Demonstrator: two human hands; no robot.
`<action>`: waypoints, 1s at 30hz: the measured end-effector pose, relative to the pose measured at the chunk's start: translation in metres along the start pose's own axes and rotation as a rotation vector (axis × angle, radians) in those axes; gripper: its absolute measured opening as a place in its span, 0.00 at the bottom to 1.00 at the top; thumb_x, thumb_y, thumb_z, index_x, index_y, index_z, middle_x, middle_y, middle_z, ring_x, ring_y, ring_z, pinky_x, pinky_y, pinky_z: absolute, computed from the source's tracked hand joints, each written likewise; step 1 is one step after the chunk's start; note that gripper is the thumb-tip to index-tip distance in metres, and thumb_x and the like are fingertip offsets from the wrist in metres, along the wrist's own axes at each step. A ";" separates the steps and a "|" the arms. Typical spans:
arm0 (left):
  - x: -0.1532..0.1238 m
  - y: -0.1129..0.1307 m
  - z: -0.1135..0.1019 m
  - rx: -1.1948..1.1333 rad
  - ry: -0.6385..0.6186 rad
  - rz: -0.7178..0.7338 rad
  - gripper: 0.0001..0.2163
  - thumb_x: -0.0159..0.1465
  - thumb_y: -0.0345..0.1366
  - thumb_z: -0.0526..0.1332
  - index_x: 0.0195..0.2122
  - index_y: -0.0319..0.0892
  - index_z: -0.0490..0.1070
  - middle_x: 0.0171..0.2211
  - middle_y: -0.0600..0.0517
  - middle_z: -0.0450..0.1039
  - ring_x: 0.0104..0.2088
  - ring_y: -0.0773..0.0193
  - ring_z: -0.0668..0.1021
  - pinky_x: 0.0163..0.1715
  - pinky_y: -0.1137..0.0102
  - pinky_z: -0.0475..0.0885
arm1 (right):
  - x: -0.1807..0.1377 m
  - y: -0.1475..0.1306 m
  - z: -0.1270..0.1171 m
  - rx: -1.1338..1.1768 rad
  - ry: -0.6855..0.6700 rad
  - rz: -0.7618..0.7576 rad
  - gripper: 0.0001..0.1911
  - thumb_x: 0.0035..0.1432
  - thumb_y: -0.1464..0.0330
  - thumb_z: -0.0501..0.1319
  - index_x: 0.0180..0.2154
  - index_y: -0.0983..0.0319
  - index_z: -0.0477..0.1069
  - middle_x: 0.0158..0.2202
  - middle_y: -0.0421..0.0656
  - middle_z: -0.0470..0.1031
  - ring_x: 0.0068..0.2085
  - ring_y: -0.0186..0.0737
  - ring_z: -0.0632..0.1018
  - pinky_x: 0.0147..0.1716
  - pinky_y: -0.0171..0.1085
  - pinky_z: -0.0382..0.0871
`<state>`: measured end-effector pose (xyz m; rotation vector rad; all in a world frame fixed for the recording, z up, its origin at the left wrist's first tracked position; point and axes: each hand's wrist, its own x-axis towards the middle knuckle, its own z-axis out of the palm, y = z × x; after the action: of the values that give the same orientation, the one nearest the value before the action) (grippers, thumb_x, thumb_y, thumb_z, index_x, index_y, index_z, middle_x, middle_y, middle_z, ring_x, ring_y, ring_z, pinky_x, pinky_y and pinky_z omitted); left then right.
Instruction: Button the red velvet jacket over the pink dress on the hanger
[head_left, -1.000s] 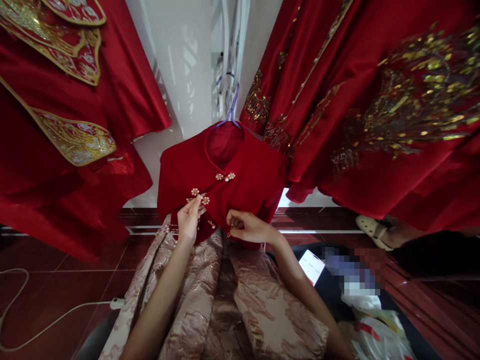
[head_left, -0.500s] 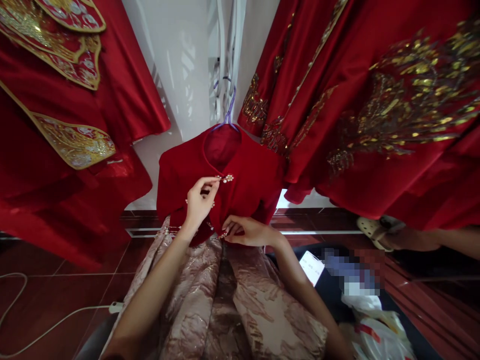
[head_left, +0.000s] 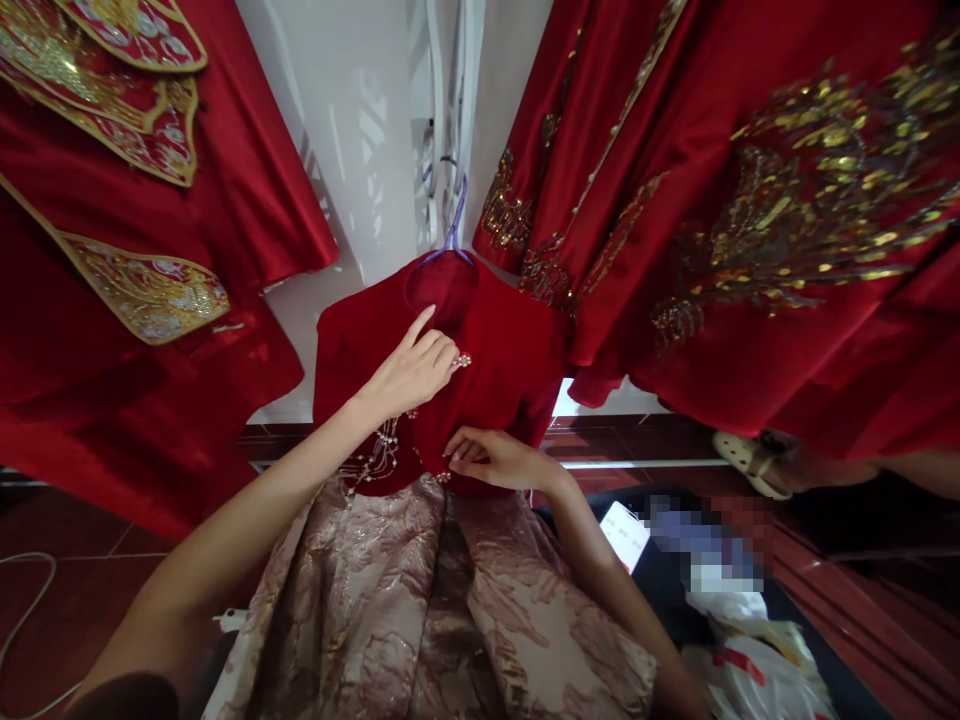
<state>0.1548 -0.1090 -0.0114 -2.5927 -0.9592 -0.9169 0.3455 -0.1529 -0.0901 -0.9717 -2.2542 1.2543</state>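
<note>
A small red velvet jacket (head_left: 510, 350) hangs on a purple hanger (head_left: 454, 228) above a rose-gold brocade skirt (head_left: 450, 610). My left hand (head_left: 411, 372) lies on the jacket's chest, forefinger pointing up to the collar, fingers curled beside a pearl flower clasp (head_left: 463, 360). My right hand (head_left: 491, 460) pinches the jacket's lower front hem. A beaded tassel (head_left: 379, 452) dangles below my left wrist.
Red gowns with gold embroidery hang at the left (head_left: 127, 290) and at the right (head_left: 750, 220). A white wall (head_left: 352, 150) is behind. A white cable (head_left: 22, 610) lies on the dark red floor. Another person's sandalled foot (head_left: 750, 462) is at the right, with bags (head_left: 750, 660) below.
My left hand has climbed from the lower clasps up to the top clasp near the collar. My right hand stays at the hem, shifted slightly down.
</note>
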 end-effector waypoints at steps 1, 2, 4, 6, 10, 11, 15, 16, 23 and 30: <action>-0.001 -0.003 0.001 -0.038 -0.004 -0.001 0.09 0.65 0.33 0.50 0.37 0.41 0.70 0.36 0.48 0.71 0.44 0.58 0.73 0.62 0.49 0.53 | 0.000 0.000 0.000 -0.005 0.009 -0.007 0.10 0.57 0.66 0.60 0.41 0.62 0.69 0.34 0.43 0.76 0.35 0.34 0.76 0.38 0.37 0.72; -0.001 -0.006 0.002 -0.072 -0.010 0.002 0.09 0.65 0.33 0.50 0.36 0.43 0.70 0.36 0.49 0.72 0.43 0.59 0.73 0.63 0.49 0.52 | -0.001 -0.001 0.001 -0.007 0.019 -0.012 0.10 0.57 0.66 0.60 0.41 0.62 0.69 0.34 0.43 0.76 0.35 0.34 0.76 0.38 0.37 0.72; -0.004 -0.014 0.005 -0.126 -0.008 0.013 0.09 0.64 0.32 0.50 0.34 0.44 0.69 0.34 0.51 0.72 0.41 0.61 0.73 0.64 0.51 0.51 | -0.002 -0.003 0.001 -0.017 0.051 -0.012 0.10 0.57 0.65 0.60 0.41 0.62 0.70 0.33 0.42 0.76 0.35 0.34 0.76 0.37 0.36 0.72; -0.006 -0.020 0.008 -0.153 0.040 0.008 0.08 0.64 0.33 0.51 0.32 0.45 0.69 0.33 0.52 0.73 0.38 0.63 0.74 0.64 0.51 0.50 | -0.002 -0.009 -0.003 -0.039 0.102 -0.005 0.10 0.56 0.64 0.61 0.39 0.62 0.71 0.31 0.41 0.75 0.33 0.33 0.75 0.34 0.35 0.71; -0.008 -0.024 0.011 -0.067 0.176 -0.084 0.07 0.63 0.34 0.53 0.36 0.42 0.69 0.34 0.50 0.75 0.35 0.62 0.76 0.62 0.51 0.52 | 0.016 -0.041 -0.022 0.018 0.398 -0.065 0.14 0.56 0.57 0.60 0.34 0.62 0.70 0.29 0.41 0.72 0.30 0.32 0.73 0.34 0.35 0.70; -0.008 -0.023 0.011 -0.030 0.203 -0.129 0.08 0.63 0.34 0.53 0.40 0.40 0.69 0.35 0.48 0.76 0.34 0.61 0.76 0.61 0.51 0.53 | 0.025 -0.053 -0.028 0.102 0.516 -0.087 0.16 0.58 0.56 0.57 0.37 0.62 0.69 0.33 0.42 0.73 0.32 0.33 0.74 0.36 0.35 0.71; -0.007 -0.019 0.004 0.114 0.292 -0.363 0.20 0.61 0.29 0.51 0.56 0.34 0.60 0.37 0.43 0.76 0.39 0.56 0.77 0.59 0.50 0.52 | 0.068 -0.089 -0.035 0.293 0.635 -0.191 0.28 0.64 0.52 0.42 0.56 0.64 0.59 0.52 0.50 0.69 0.53 0.40 0.72 0.50 0.43 0.69; -0.007 -0.017 0.000 0.155 0.312 -0.416 0.22 0.61 0.28 0.50 0.58 0.34 0.58 0.40 0.42 0.75 0.43 0.54 0.77 0.59 0.49 0.51 | 0.077 -0.092 -0.032 0.250 0.677 -0.153 0.32 0.63 0.50 0.43 0.59 0.65 0.55 0.55 0.53 0.65 0.58 0.44 0.67 0.54 0.47 0.65; -0.013 -0.037 -0.022 0.289 0.367 -0.608 0.29 0.59 0.29 0.54 0.63 0.35 0.51 0.62 0.34 0.53 0.62 0.40 0.57 0.59 0.42 0.48 | 0.080 -0.050 -0.018 -0.481 1.167 0.000 0.47 0.58 0.45 0.48 0.62 0.76 0.42 0.62 0.69 0.49 0.65 0.61 0.50 0.60 0.58 0.49; -0.030 -0.096 -0.029 0.176 0.232 -0.735 0.24 0.55 0.26 0.56 0.54 0.40 0.66 0.52 0.40 0.69 0.52 0.46 0.71 0.52 0.53 0.65 | 0.047 -0.022 -0.082 -0.708 1.131 0.220 0.38 0.61 0.46 0.43 0.53 0.74 0.61 0.47 0.67 0.70 0.51 0.61 0.72 0.50 0.55 0.63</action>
<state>0.0607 -0.0634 -0.0078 -1.9263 -1.8629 -1.1822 0.3552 -0.0787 -0.0284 -1.6316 -1.6032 -0.1916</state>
